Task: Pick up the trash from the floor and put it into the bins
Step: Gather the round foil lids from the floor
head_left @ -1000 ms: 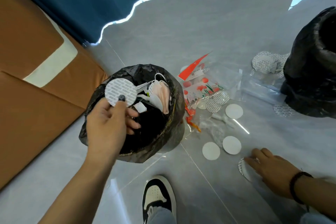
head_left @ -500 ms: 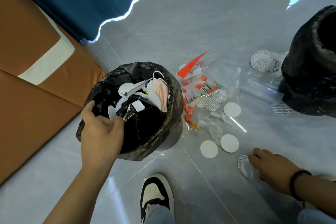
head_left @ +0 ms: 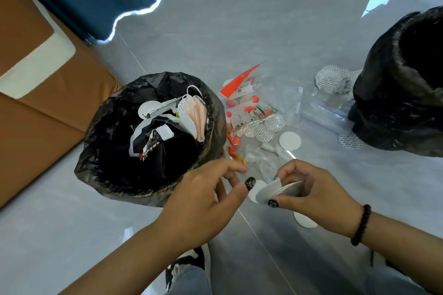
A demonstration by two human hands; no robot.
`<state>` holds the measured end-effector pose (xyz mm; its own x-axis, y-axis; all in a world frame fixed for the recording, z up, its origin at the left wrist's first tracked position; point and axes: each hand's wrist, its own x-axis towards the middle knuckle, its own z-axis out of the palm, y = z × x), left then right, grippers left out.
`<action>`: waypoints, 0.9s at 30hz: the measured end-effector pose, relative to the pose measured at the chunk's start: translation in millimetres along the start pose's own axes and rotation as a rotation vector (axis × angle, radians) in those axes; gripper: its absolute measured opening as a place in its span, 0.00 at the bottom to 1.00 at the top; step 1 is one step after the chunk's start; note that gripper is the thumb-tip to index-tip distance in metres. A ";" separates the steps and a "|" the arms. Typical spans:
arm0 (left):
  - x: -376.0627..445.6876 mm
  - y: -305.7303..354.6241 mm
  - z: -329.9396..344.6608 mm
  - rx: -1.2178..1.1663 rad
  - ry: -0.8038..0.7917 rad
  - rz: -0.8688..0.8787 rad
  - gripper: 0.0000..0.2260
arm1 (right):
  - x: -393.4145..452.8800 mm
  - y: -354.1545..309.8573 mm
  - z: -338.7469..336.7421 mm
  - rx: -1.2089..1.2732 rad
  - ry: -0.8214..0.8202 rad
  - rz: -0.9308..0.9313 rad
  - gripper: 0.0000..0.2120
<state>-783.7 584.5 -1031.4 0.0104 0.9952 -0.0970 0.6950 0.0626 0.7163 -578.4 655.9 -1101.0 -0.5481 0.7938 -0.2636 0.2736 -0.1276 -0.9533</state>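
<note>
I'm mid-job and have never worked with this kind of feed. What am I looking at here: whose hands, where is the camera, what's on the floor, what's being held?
There is no robot: a person works with bare hands, filmed by one wide-angle camera on their head, looking down. The right hand, with a bead bracelet, pinches a couple of round liner discs. The left hand is open beside them, holding nothing. Just ahead stands a black-bagged bin with face masks and paper scraps inside; a second black-bagged bin is at the far right. Between them the grey floor holds more white discs, a flowered plastic bag, a red paper strip and clear wrappers.
</note>
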 end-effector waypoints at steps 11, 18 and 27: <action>-3.3 0.1 -3.3 -0.139 0.020 -0.020 0.02 | -8.8 -22.9 7.1 0.195 -0.006 -0.060 0.08; -1.5 -15.7 -55.4 0.246 0.601 -0.066 0.03 | -8.3 -10.9 2.6 0.141 0.071 -0.006 0.20; -1.6 -21.0 -47.7 0.418 0.499 -0.056 0.10 | -8.8 -17.4 4.5 0.254 0.056 0.046 0.10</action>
<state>-832.6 585.2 -1013.4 -0.2988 0.9128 0.2785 0.9070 0.1809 0.3802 -582.0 648.5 -1082.8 -0.4934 0.8145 -0.3053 0.0856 -0.3038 -0.9489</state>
